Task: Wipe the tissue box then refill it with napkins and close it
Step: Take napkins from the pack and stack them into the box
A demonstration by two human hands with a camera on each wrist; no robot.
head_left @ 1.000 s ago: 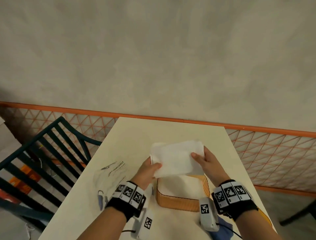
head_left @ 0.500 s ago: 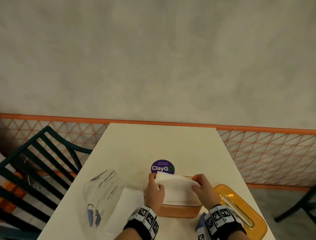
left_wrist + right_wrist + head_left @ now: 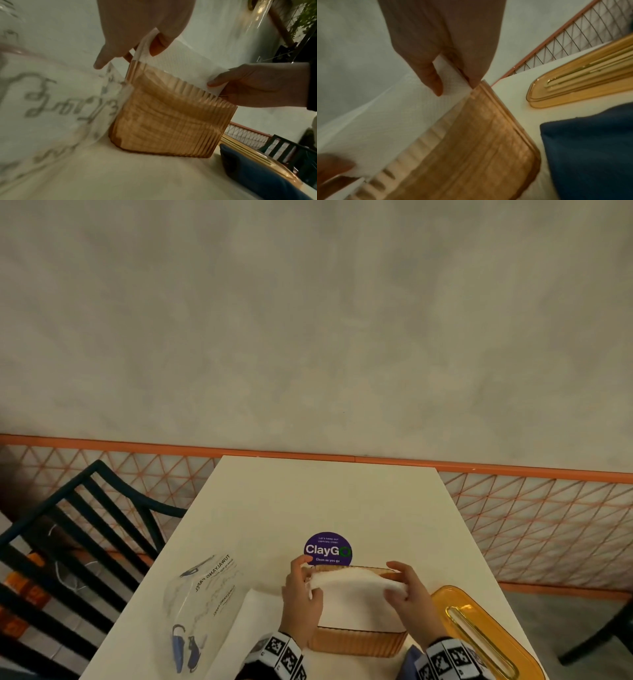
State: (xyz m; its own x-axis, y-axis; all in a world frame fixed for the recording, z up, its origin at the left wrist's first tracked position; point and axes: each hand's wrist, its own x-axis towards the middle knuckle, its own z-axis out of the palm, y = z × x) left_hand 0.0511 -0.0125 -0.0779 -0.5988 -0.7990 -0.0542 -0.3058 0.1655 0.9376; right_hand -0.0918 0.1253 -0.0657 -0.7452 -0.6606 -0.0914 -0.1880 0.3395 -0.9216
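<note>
White paper napkins (image 3: 354, 599), a folded stack, sit in the open top of the ribbed amber plastic tissue box (image 3: 359, 642) on the cream table (image 3: 308, 501), and I hold them at both ends. My left hand (image 3: 301, 601) pinches the stack's left edge between thumb and curled fingers (image 3: 157, 44); my right hand (image 3: 409, 599) pinches the right edge the same way, thumb (image 3: 435, 81) on top. Just right of my right fingers lies the amber slotted lid (image 3: 479, 628), off the box, with a dark blue cloth (image 3: 590, 148) near my wrist. Left of my left fingers lies a clear printed plastic wrapper (image 3: 202, 594). Beyond my fingertips sits a round purple sticker (image 3: 327, 549).
</note>
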